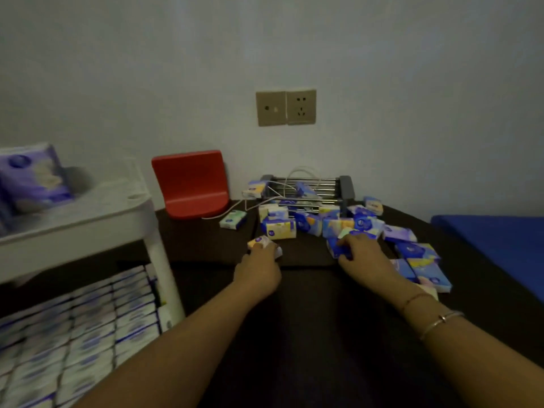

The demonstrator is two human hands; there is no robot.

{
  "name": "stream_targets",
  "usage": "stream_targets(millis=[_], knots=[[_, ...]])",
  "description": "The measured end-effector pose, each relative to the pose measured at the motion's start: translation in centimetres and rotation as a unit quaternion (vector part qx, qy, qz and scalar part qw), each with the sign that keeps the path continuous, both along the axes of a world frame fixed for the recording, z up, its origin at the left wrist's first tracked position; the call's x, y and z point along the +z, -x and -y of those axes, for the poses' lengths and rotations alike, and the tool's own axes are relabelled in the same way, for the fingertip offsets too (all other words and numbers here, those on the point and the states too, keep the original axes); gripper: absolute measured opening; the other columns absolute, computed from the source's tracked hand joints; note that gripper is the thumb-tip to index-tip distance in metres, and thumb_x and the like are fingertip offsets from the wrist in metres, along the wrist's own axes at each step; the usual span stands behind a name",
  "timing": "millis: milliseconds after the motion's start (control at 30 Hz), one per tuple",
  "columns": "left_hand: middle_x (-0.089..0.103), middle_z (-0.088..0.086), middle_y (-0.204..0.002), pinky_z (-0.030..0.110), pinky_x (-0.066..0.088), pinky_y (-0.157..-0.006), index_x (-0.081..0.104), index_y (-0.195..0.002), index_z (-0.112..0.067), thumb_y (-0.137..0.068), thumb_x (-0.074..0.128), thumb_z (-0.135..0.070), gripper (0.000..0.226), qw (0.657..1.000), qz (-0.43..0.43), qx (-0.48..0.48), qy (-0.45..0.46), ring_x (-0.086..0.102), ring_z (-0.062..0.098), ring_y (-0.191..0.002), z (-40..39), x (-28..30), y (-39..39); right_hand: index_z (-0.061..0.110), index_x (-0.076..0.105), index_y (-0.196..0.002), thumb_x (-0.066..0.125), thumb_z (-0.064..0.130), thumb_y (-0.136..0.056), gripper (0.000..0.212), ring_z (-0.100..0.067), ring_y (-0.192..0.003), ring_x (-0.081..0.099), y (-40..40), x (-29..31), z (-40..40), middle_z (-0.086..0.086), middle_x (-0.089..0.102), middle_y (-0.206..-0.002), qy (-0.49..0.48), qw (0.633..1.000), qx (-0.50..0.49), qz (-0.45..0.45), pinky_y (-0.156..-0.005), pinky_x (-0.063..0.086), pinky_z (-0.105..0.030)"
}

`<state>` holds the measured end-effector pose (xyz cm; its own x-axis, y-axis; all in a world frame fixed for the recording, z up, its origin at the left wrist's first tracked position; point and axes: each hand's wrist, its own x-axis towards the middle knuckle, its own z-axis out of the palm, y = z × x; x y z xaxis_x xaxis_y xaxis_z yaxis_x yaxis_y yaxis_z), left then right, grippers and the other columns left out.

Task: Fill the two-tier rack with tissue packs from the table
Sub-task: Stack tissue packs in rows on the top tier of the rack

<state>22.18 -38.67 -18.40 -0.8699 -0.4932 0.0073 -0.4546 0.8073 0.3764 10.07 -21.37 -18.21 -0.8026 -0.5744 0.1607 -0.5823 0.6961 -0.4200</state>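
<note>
White plastic marks the two-tier rack (pixel 88 213) at near left; its lower tier looks well stocked. Our left hand (pixel 259 266) has its grip clamped on a tissue pack (pixel 260 242), our right hand (pixel 363 254) on a blue pack (pixel 338 248) from the tabletop (pixel 206 240) pile. We should lift both cleanly, then seat them flat on the upper tier.

Dim room, pale wall (pixel 382 69), beige socket plates (pixel 285 107), blue mattress (pixel 500 242)

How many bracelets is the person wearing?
2, both on the right wrist: a thin string bracelet nearer the hand, a metal bangle behind it. The left wrist shows none.
</note>
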Motion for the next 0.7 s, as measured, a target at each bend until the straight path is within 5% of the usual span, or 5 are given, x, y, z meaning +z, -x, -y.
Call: stream_targets(millis=[200, 367, 500, 600, 700], knots=[[0.017, 0.015, -0.153, 0.044, 0.031, -0.107, 0.024, -0.147, -0.034, -0.096, 0.042, -0.044, 0.055, 0.996, 0.002, 0.045, 0.075, 0.031, 0.034, -0.133, 1.1, -3.6, 2.6, 0.016, 0.028, -0.144, 0.046, 0.033, -0.094, 0.056, -0.026, -0.132, 0.030, 0.3, -3.8, 1.6, -0.008, 0.032, -0.145, -0.077, 0.992, -0.047, -0.087, -0.107, 0.034, -0.037], [0.011, 0.016, -0.156, 0.041, 0.037, -0.106, 0.034, -0.140, -0.030, -0.097, 0.044, -0.041, 0.046, 0.997, -0.035, 0.042, 0.052, 0.033, 0.033, -0.134, 1.4, -4.4, 3.1, 0.021, 0.028, -0.143, 0.045, 0.040, -0.094, 0.055, -0.029, -0.143, 0.014, 0.4, -5.0, 1.9, -0.011, 0.016, -0.154, -0.081, 0.992, -0.058, -0.071, -0.114, 0.024, -0.044], [0.041, 0.004, -0.140, 0.035, 0.046, -0.096, 0.052, -0.122, -0.021, -0.094, 0.052, -0.034, 0.031, 0.988, -0.120, 0.026, 0.095, 0.051, 0.021, -0.115, 1.5, -3.8, 2.6, 0.024, 0.038, -0.132, 0.048, 0.044, -0.092, 0.046, -0.025, -0.131, 0.035, 0.3, -4.8, 1.8, -0.009, 0.032, -0.145, -0.021, 0.997, -0.043, -0.060, -0.107, 0.037, -0.041], [0.042, -0.001, -0.132, 0.035, 0.049, -0.092, 0.058, -0.090, -0.019, -0.088, 0.063, -0.030, 0.013, 0.989, -0.131, 0.044, 0.055, 0.052, 0.015, -0.108, 1.6, -3.5, 1.8, 0.023, 0.042, -0.122, 0.058, 0.046, -0.086, 0.045, -0.017, -0.113, 0.047, -0.5, -4.4, 2.3, -0.004, 0.041, -0.128, 0.014, 0.997, -0.023, -0.066, -0.096, 0.045, -0.034], [0.038, 0.001, -0.128, 0.031, 0.050, -0.089, 0.050, -0.095, -0.020, -0.078, 0.073, -0.014, 0.029, 0.984, -0.165, 0.066, -0.029, 0.050, 0.016, -0.110, 1.1, -3.3, 1.2, 0.023, 0.042, -0.114, 0.068, 0.043, -0.079, 0.048, -0.015, -0.110, 0.048, -1.4, -4.2, 2.8, 0.000, 0.040, -0.124, 0.041, 0.999, -0.011, -0.029, -0.091, 0.050, -0.033]])
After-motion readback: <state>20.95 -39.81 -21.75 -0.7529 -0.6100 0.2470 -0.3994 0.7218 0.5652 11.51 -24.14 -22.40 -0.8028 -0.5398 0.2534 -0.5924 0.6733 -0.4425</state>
